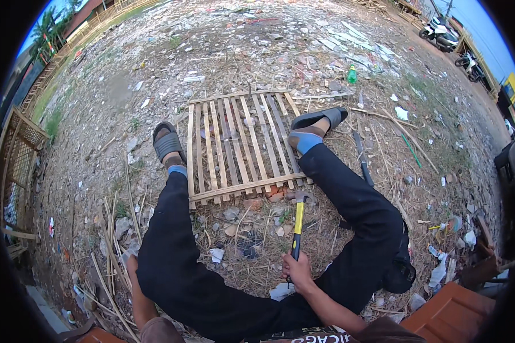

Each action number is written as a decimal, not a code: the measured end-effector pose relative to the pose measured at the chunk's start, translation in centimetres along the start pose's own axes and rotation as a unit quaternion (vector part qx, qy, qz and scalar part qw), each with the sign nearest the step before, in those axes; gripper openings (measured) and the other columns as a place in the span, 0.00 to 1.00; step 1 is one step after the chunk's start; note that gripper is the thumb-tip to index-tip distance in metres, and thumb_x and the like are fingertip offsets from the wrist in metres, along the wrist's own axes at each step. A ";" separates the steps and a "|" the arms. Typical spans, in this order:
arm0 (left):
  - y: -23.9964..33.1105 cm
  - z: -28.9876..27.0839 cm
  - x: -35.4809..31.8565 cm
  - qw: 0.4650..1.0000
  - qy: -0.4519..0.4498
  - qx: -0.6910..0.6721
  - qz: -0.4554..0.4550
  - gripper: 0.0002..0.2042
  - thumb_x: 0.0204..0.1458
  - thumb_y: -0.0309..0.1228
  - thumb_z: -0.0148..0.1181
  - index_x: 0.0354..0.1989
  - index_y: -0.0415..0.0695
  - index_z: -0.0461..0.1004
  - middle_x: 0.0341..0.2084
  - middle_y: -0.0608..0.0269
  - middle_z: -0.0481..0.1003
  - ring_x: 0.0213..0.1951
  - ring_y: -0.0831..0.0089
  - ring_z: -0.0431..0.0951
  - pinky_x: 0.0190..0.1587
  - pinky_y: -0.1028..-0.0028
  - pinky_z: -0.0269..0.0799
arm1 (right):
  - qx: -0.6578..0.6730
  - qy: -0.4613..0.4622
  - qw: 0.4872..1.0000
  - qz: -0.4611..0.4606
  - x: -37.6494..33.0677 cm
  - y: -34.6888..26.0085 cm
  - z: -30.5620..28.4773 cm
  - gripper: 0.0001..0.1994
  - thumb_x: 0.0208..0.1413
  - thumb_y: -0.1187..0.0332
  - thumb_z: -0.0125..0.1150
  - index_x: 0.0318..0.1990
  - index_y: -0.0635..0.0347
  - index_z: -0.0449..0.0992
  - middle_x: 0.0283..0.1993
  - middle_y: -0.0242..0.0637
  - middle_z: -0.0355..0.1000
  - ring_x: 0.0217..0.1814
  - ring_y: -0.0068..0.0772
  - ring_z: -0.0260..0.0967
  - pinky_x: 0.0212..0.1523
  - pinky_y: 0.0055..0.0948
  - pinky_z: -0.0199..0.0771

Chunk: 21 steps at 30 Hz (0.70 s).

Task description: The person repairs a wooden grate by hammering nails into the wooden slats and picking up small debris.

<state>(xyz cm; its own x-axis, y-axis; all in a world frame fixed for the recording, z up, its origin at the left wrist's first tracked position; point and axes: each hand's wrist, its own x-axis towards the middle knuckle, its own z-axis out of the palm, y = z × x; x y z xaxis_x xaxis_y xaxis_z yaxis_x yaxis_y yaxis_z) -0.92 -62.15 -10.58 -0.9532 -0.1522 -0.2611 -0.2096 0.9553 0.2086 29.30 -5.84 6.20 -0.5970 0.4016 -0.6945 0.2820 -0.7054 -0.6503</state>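
My right hand [297, 268] grips the black lower end of a claw hammer [299, 220] with a yellow and black handle. The hammer's head rests near the close rail of a slatted bamboo panel [246, 187]. This panel lies flat on the ground between my feet, its thin slats running between a near and a far rail. Down beside my left knee is my left hand [133, 267], next to several loose bamboo strips [110, 220]. Its fingers are mostly hidden by the leg, so I cannot make out whether they hold anything.
A knife with a dark handle [362, 157] lies right of my right foot. Further off are a green plastic bottle [352, 74] and pale broken sheets [355, 43]. A lattice frame [20, 166] stands at the left. Brown wooden boards [452, 317] sit at the lower right; stones and litter cover the ground.
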 end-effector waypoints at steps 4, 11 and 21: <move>0.5 -1.7 -0.1 1.000 0.011 -0.016 -0.018 0.09 0.47 0.24 0.60 0.37 0.40 0.70 0.23 0.56 0.74 0.28 0.63 0.77 0.32 0.66 0.72 | 0.007 -0.010 1.000 -0.002 -0.1 0.1 0.1 0.10 0.60 0.71 0.58 0.34 0.53 0.60 0.21 0.26 0.57 0.16 0.18 0.54 0.17 0.24 0.59; -0.2 -2.0 1.0 0.997 0.029 -0.056 -0.039 0.09 0.48 0.24 0.60 0.38 0.40 0.71 0.23 0.57 0.74 0.28 0.65 0.77 0.32 0.67 0.72 | 0.002 -0.045 0.999 -0.013 -0.3 -0.1 1.1 0.10 0.60 0.72 0.57 0.33 0.52 0.60 0.21 0.25 0.56 0.16 0.17 0.52 0.17 0.24 0.57; 2.4 -1.4 2.1 0.991 0.038 -0.115 -0.056 0.10 0.50 0.24 0.60 0.41 0.40 0.71 0.25 0.59 0.74 0.28 0.68 0.77 0.32 0.69 0.72 | -0.043 -0.036 0.998 -0.035 0.1 0.8 -0.4 0.09 0.61 0.71 0.57 0.33 0.54 0.61 0.21 0.25 0.58 0.17 0.17 0.54 0.18 0.24 0.59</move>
<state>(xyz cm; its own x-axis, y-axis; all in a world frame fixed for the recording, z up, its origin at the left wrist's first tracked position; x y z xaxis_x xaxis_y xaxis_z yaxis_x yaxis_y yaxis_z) -3.73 -60.58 -9.31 -0.9330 -0.2809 -0.2249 -0.3508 0.8492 0.3948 29.75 -6.17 5.47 -0.6695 0.4028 -0.6241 0.2996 -0.6224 -0.7231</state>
